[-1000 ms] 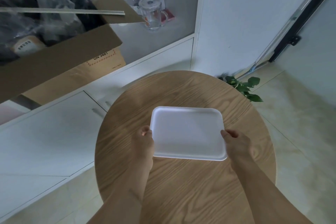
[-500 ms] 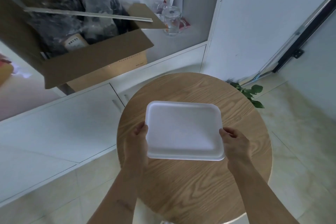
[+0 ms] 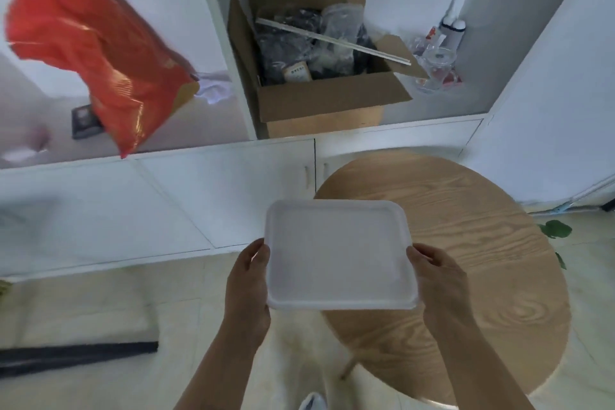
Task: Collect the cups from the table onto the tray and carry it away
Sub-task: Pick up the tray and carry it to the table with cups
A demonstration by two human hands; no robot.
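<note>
1. A home, by the look of it: pale floor tiles (image 3: 83, 306) and built-in white cabinets (image 3: 166, 196) with an open shelf above.
2. The shelf holds household clutter: an open cardboard box (image 3: 319, 100), a red plastic bag (image 3: 100, 53), glass mugs (image 3: 436, 68).
3. A round wooden table (image 3: 466, 243) stands beside a green plant (image 3: 554, 230).

Tray (image 3: 339, 253) overlapping table's (image 3: 466, 210) left edge; cardboard box (image 3: 319, 100) on counter behind; bag (image 3: 100, 53) left.
</note>
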